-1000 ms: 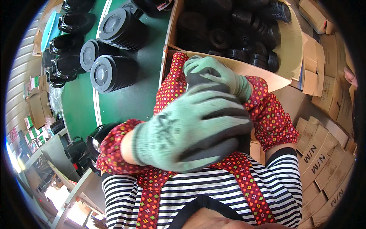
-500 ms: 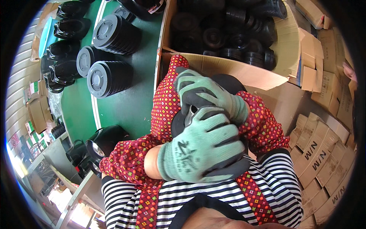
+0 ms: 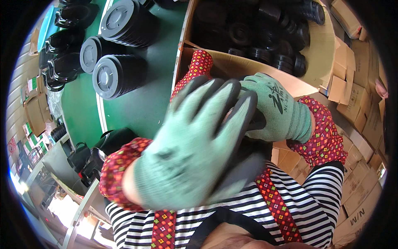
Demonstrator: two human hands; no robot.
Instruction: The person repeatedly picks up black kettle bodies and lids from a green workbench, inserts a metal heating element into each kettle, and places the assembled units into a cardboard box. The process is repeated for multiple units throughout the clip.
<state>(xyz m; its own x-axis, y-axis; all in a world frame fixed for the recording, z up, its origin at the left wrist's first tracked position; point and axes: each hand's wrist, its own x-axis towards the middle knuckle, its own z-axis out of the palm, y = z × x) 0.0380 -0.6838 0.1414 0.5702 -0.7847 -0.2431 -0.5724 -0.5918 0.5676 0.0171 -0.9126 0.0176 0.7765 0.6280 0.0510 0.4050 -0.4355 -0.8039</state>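
Holding the left hand [image 3: 199, 137], blurred, loosely spread over a mostly hidden dark piece [image 3: 258, 146] between both hands; being unable to tell whether gripping it. Holding the right hand [image 3: 275, 108] curled at the opposite side, apparently for steadying, actual grip likewise hidden. Noting on the adjoining green surface [image 3: 78, 108] nested stacks of black round lids [image 3: 128, 79], presumably for saving space, near glossy black housings [image 3: 65, 62]. Observing ahead an open cardboard box [image 3: 321, 50] containing black round parts [image 3: 240, 33], seemingly positioned for reach.
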